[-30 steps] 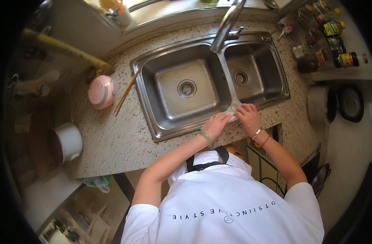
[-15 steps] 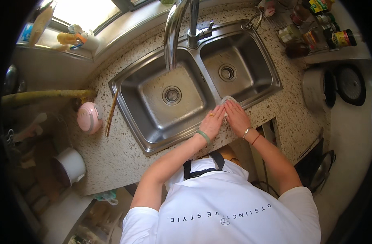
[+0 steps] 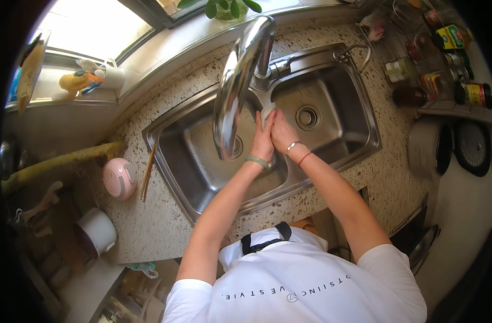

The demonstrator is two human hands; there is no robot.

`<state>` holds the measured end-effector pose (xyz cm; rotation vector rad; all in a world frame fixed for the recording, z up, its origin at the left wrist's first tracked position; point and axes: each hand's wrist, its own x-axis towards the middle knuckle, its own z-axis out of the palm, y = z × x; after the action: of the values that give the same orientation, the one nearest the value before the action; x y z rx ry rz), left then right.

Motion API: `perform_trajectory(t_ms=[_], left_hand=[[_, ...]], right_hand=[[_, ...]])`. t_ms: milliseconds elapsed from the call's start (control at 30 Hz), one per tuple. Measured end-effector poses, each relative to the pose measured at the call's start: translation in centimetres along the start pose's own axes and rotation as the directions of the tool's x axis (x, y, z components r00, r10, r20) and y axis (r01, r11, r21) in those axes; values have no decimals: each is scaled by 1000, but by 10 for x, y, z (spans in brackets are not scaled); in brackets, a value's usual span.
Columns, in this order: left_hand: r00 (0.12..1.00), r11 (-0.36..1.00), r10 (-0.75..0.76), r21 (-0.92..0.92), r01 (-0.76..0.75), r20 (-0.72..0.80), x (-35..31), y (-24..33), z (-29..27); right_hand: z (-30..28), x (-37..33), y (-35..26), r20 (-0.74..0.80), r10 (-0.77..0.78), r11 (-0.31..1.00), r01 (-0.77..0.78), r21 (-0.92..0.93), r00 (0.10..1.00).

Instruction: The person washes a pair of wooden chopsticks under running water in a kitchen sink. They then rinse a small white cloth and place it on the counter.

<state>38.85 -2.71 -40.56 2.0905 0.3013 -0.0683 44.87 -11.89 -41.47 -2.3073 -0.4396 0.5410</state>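
A white cloth (image 3: 268,111) lies bunched over the far part of the divider in a double stainless steel sink (image 3: 340,153). My left hand (image 3: 262,142) presses the cloth from its left side, fingers pointing away from me. Close against it, my right hand (image 3: 283,133) grips the cloth from the right; its fingertips are partly hidden. The chrome faucet (image 3: 227,121) arches just left of my hands, its spout over the left basin, whose drain it partly covers. In the right basin the round drain (image 3: 308,117) shows fully.
Left of the sink are wooden chopsticks (image 3: 149,172), a pink round container (image 3: 119,178) and a white pot (image 3: 98,231). Bottles and jars fill a rack (image 3: 445,110) at the right, above a metal pot (image 3: 426,146). A plant (image 3: 229,9) stands by the window.
Both hands, with the cloth, have moved from the sink's near rim to the far part of the divider, close to the faucet's base. The view has shifted slightly.
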Motion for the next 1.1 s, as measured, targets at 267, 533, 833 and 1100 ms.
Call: perform_trajectory(t_ms=[267, 533, 833, 1100], left_hand=[[990, 989, 71, 135, -55, -119, 37, 12, -34], [919, 908, 366, 274, -319, -143, 63, 82, -5], [954, 954, 227, 241, -178, -196, 32, 22, -20], [971, 998, -32, -54, 20, -237, -20, 20, -42]], right_hand=[[-30, 41, -7, 55, 49, 989, -56, 139, 997], [-118, 60, 10, -533, -208, 965, 261, 24, 820], [-30, 74, -8, -282, -315, 938, 254, -235, 906], [-9, 13, -40, -341, -344, 939, 328, -106, 875]])
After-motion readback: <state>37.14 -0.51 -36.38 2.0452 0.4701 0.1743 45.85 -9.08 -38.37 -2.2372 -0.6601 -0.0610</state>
